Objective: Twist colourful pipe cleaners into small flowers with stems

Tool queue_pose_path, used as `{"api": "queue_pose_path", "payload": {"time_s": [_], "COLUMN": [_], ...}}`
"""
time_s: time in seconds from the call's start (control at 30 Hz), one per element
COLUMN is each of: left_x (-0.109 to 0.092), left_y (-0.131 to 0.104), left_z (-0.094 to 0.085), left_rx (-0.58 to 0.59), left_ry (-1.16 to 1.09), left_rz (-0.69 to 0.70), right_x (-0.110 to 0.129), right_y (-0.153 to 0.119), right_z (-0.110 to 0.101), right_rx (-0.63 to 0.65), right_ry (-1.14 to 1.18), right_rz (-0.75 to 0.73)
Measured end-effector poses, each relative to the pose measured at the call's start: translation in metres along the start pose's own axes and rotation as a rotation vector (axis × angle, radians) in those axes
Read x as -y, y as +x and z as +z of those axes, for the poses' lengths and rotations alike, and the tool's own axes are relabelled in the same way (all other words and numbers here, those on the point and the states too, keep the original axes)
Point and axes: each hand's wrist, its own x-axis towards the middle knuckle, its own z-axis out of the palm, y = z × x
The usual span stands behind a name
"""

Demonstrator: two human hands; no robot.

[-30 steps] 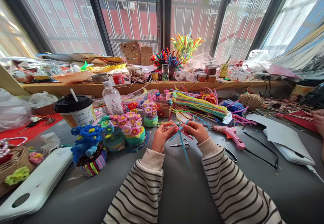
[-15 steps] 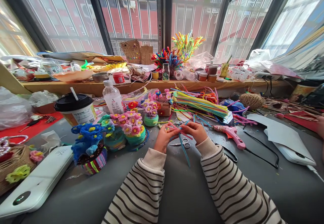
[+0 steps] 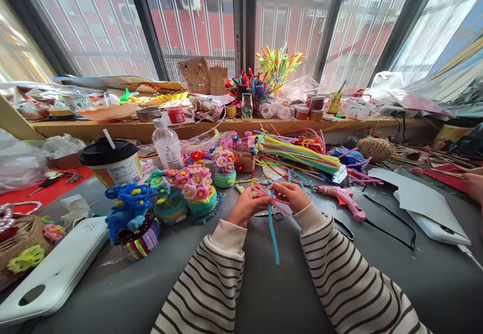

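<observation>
Pipe-cleaner piece point(image 3: 273, 233): fuzzy, thin stems in 2 colours, light blue and pink. 1 long blue length, nearly straight with a slight bend; pink lengths cross it near its upper part. Exact pink count cannot be read, fingers cover the crossing.

Orientation: long axis of the blue length runs from the crossing down the view, toward the wearer, lower end slanted slightly to the right. Pink lengths lie obliquely, upper left to lower right, the lower right ends projecting below the right hand point(image 3: 292, 197).

Position: between the 2 hands, above the grey table point(image 3: 271, 299), in front of the scissors point(image 3: 278, 215). Contact of the blue lower end with the table: cannot tell.

Fingers: left hand point(image 3: 247, 205), thumb and fingers pinched together on the piece at the crossing. Right hand, thumb and index finger closed on its upper part, close to the left fingertips.

Surroundings: pink glue gun point(image 3: 349, 205) lies to the right of the right hand; pipe-cleaner bundle point(image 3: 302, 157) beyond the hands; pink-flowered pot point(image 3: 199, 193) to the left of the left hand.
</observation>
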Motion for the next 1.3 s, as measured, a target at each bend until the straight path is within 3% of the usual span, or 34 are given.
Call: {"api": "queue_pose_path", "payload": {"time_s": [0.17,0.37,0.53,0.73,0.87,1.1,1.3], "left_x": [0.003,0.004,0.005,0.004,0.002,0.005,0.004], "left_y": [0.006,0.009,0.01,0.008,0.005,0.005,0.006], "left_z": [-0.006,-0.01,-0.009,-0.008,-0.006,-0.006,-0.009], "left_rx": [-0.168,-0.253,-0.226,-0.19,-0.158,-0.071,-0.17], "left_ry": [-0.16,-0.262,-0.25,-0.157,-0.105,0.09,-0.097], "left_rz": [0.141,0.188,0.177,0.155,0.143,0.14,0.135], "right_x": [-0.001,-0.001,-0.002,0.0,0.003,0.002,-0.002], "right_y": [0.001,-0.003,-0.003,0.0,0.0,0.003,0.004], "right_z": [0.001,0.007,0.007,0.003,0.001,-0.003,-0.003], "right_rx": [-0.223,-0.078,-0.056,-0.003,0.018,-0.058,-0.15], "right_ry": [-0.114,-0.165,-0.14,0.015,-0.043,0.007,0.007], "right_rz": [-0.186,-0.267,-0.243,-0.026,-0.044,-0.091,-0.037]}}
